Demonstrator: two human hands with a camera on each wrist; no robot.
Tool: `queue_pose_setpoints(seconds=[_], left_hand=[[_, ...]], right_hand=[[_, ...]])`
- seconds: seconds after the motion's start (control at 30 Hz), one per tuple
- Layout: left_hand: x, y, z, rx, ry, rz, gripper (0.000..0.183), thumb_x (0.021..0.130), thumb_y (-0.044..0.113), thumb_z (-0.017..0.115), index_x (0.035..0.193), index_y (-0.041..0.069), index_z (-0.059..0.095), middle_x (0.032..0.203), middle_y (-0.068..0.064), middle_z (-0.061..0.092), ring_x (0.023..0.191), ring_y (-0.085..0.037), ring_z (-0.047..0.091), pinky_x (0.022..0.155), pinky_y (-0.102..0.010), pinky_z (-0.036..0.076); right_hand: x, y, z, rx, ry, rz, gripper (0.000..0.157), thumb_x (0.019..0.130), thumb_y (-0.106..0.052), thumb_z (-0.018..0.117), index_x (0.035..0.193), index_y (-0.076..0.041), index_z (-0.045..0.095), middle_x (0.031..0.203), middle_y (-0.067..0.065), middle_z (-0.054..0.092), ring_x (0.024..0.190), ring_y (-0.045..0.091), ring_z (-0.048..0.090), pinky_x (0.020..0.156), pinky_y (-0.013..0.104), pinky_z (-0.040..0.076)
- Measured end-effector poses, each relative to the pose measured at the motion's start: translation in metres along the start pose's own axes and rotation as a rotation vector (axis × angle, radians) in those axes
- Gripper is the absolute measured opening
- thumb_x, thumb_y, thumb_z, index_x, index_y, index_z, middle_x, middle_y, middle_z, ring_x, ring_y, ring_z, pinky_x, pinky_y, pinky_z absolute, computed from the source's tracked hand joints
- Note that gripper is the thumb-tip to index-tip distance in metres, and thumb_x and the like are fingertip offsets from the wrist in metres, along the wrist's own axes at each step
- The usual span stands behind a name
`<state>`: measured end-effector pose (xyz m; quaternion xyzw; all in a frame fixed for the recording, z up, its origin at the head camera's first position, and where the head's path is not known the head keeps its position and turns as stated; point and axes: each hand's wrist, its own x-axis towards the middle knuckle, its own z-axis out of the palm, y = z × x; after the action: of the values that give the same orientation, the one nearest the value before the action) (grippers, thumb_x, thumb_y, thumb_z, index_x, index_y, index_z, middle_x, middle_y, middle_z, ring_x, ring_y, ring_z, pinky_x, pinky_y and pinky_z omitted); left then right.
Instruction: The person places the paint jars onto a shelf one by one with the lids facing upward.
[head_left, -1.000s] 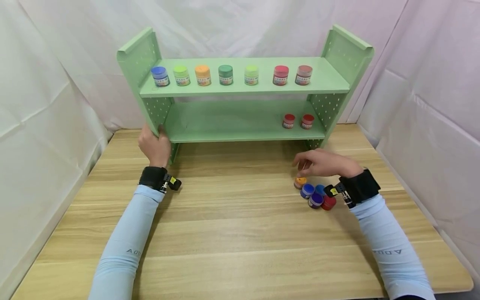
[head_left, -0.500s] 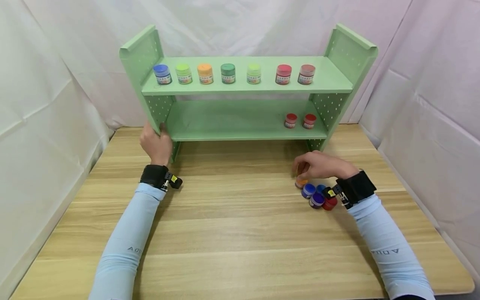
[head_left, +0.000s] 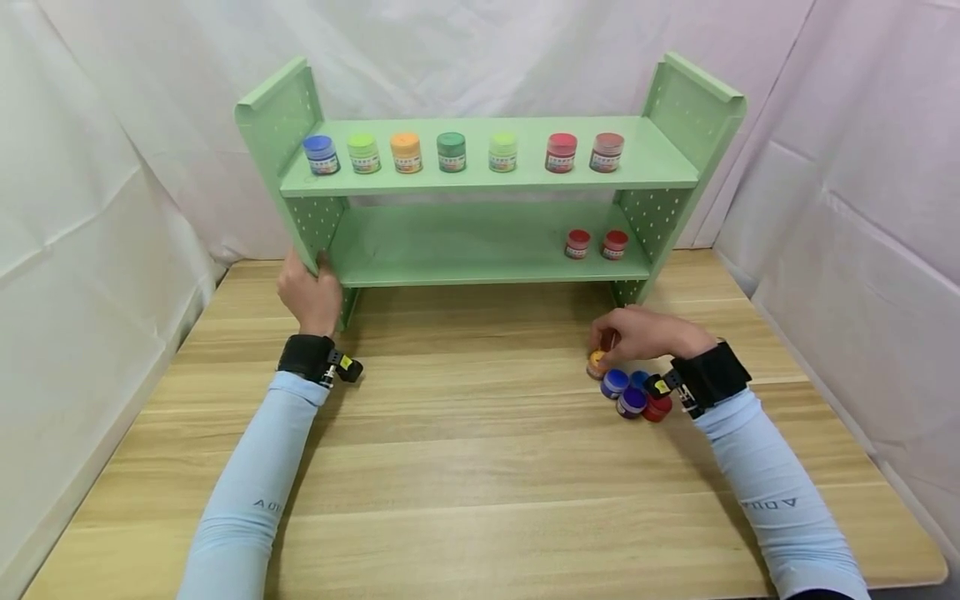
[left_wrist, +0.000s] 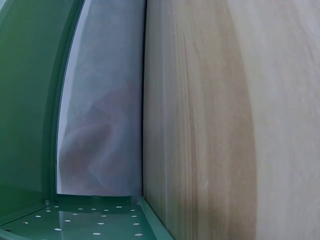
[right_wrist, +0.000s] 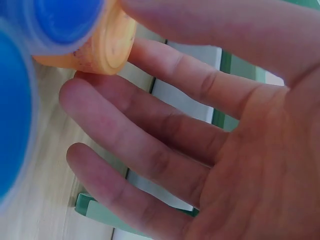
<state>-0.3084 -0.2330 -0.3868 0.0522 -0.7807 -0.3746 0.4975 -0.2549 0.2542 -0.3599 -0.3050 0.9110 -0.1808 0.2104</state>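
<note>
Thumb and index finger of the right hand [head_left: 637,332] pinched the orange jar [head_left: 596,365] at its lid, with the other three fingers spread loosely; whether the middle finger also touched it could not be told. The jar was at that hand's fingertips, over the surface [head_left: 450,458]; whether its base bore on the wood was unclear. The blue jar [head_left: 615,383] was just beside it, on the wearer's side of the fingertips. The purple jar [head_left: 632,403] lay a little nearer the wearer, and the light blue jar [head_left: 639,380] and red jar [head_left: 657,407] lay under the wrist side of the same hand. Correct handling required full pad contact on opposite sides of the lid and even pressure, since a one-sided pinch risked tipping the jar. A straight upward path was advisable, with the loose fingers and wrist held clear of the neighbouring jars. The left hand [head_left: 311,296], well to the left of the right hand, gripped the side panel [head_left: 318,221] of the green rack [head_left: 435,242], its thumb at the front edge and its other fingers largely hidden. Steady, light pressure there was judged sufficient; pulling risked disturbing the two red-lidded jars [head_left: 577,244] on the lower board, beyond the right hand.
</note>
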Motion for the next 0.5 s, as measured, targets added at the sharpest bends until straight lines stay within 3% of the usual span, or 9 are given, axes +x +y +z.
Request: queue_pose_setpoints(seconds=[0.3,0.5], left_hand=[[0.0009,0.0007,-0.0003,0.003,-0.001,0.013,0.027,0.086,0.004,0.057,0.111,0.005,0.068,0.107,-0.006,0.068,0.100,-0.017,0.062,0.087,-0.033,0.045],[0.0002,-0.0002,-0.0009,0.003,-0.003,0.010,0.028,0.086,0.003,0.057,0.112,0.005,0.068,0.107,-0.006,0.068,0.099,-0.017,0.062,0.086,-0.033,0.045]], right_hand=[[0.0012,0.0006,0.0032,0.023,-0.013,-0.011,0.023,0.079,-0.031,0.076,0.093,-0.016,0.066,0.086,-0.004,0.063,0.080,0.015,0.058,0.068,0.032,0.048],[0.0035,0.0015,0.0044,0.021,0.024,-0.040,0.021,0.080,-0.028,0.075,0.094,-0.014,0.067,0.087,-0.005,0.065,0.082,0.016,0.059,0.069,0.033,0.048]])
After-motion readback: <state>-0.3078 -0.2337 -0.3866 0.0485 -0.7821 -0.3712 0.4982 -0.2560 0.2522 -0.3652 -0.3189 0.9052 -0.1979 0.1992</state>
